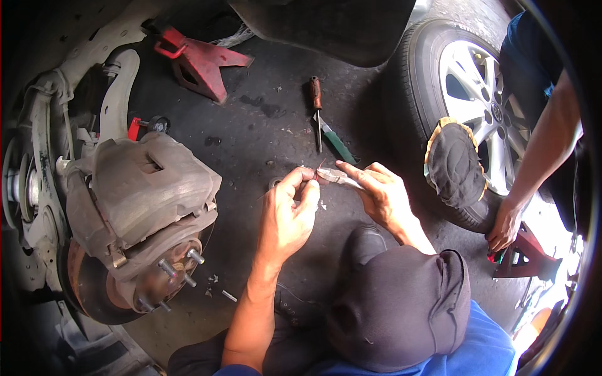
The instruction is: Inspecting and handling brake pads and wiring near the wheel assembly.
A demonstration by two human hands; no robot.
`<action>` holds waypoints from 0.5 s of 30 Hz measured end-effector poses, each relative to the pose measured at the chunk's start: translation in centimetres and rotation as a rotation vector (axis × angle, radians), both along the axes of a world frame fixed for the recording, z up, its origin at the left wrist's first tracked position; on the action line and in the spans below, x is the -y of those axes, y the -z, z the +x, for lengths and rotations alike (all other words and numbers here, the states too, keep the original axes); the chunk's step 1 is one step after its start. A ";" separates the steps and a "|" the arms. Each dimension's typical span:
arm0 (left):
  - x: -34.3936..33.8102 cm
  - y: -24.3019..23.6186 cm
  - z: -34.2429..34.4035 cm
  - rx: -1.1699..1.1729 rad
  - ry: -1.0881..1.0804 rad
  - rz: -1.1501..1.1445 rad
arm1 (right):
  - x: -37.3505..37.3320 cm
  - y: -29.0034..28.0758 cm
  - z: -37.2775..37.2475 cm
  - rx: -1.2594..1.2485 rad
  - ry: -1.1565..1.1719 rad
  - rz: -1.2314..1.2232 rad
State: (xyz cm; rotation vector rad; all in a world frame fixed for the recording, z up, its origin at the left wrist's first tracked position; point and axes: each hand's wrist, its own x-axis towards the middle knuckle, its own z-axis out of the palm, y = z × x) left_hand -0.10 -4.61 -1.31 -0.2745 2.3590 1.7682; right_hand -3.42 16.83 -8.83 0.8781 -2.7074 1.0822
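While left hand [290, 210] pinches a small part [307, 173], right hand [376, 188] grips pliers [335, 177] — both closed.

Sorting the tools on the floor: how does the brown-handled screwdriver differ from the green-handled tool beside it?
The brown-handled screwdriver lies almost straight up the picture, with a thin bare shaft; the green-handled tool slants down to the right and looks thicker. The screwdriver reaches farther from the hands. Both lie untouched on the dark floor, meeting near their tips.

A car repair workshop: a bare wheel hub [166, 276] with brake caliper [147, 188] (wheel [483, 106] removed), red jack stand [200, 62], oil-stained floor [269, 125].
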 end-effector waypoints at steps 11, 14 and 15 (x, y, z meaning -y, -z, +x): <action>-1.7 1.9 0.2 -0.095 -0.137 -0.018 | 1.4 0.9 1.7 0.068 0.108 -0.001; -2.1 2.3 0.3 -0.117 -0.163 0.004 | 1.7 1.2 2.1 0.060 0.172 -0.076; -2.1 2.4 0.3 -0.118 -0.172 -0.013 | 1.8 1.2 2.4 0.099 0.199 -0.053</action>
